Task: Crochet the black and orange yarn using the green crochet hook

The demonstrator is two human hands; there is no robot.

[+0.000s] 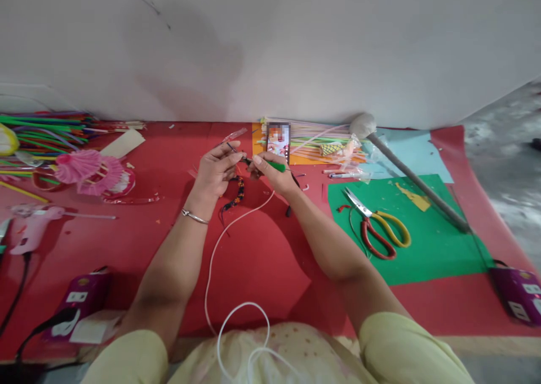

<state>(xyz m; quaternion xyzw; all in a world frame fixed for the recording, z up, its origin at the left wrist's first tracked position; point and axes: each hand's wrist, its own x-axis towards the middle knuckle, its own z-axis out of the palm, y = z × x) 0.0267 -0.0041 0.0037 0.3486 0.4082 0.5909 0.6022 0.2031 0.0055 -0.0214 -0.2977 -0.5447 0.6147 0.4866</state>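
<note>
My left hand [218, 171] is closed, pinching a dark strand between thumb and fingers above the red tabletop. A narrow dark piece with orange flecks [240, 189] hangs in a curve beneath it, its loose dark ends trailing down. Close beside it, my right hand [274, 172] grips a green-handled crochet hook [276, 166]. The hook's thin dark shaft points at the left fingertips, where its tip is too small to make out. A dark strand runs from the right hand toward the right.
A phone [278, 141] leans behind my hands, with a white cable [210, 271] curving toward my lap. Scissors [376, 226] lie on a green sheet [426, 243] at right, near a grey stick [418, 181]. Leftward are pink paper decorations [91, 172], a glue gun [36, 226] and purple power strips [82, 294].
</note>
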